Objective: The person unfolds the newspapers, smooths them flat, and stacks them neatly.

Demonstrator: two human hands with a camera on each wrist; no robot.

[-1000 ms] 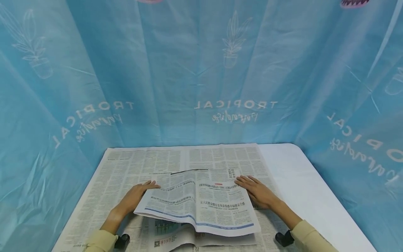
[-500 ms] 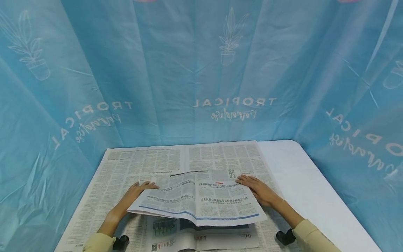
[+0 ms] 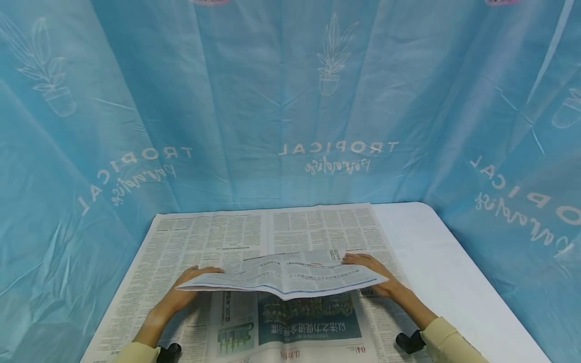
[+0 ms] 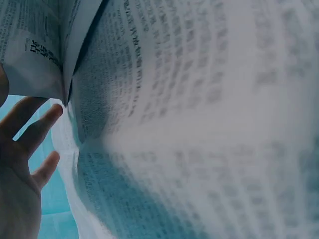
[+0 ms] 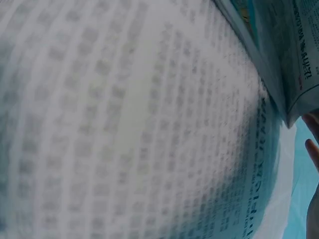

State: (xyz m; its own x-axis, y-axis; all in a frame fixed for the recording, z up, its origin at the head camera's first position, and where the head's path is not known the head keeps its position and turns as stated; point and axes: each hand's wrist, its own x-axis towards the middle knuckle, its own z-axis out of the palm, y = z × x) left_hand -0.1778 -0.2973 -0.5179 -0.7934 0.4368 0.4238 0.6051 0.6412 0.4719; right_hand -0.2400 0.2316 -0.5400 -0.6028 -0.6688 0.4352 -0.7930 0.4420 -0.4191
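A folded newspaper (image 3: 290,280) is held raised in the head view, its near edge bowed and lifted toward me. My left hand (image 3: 188,282) grips its left side, and my right hand (image 3: 374,265) its right side. In the left wrist view, a thumb shows in front of the paper's corner, while the other fingers (image 4: 42,124) spread behind it. Only a few fingertips (image 5: 312,149) appear at the paper's edge in the right wrist view; the rest of that hand is mostly out of frame. Below lies a lower page (image 3: 336,348) with a dark photo and a green picture.
Spread newspaper sheets (image 3: 204,232) cover most of the white table (image 3: 436,262), whose bare strip runs along the right. A blue printed curtain (image 3: 254,111) surrounds the back and sides. Black wrist devices (image 3: 410,343) sit below the sleeves.
The newspaper's near edge has tilted up and away, so its face looks narrower and more of the page below shows. Both hands stay at its sides, the left slightly lower in view.
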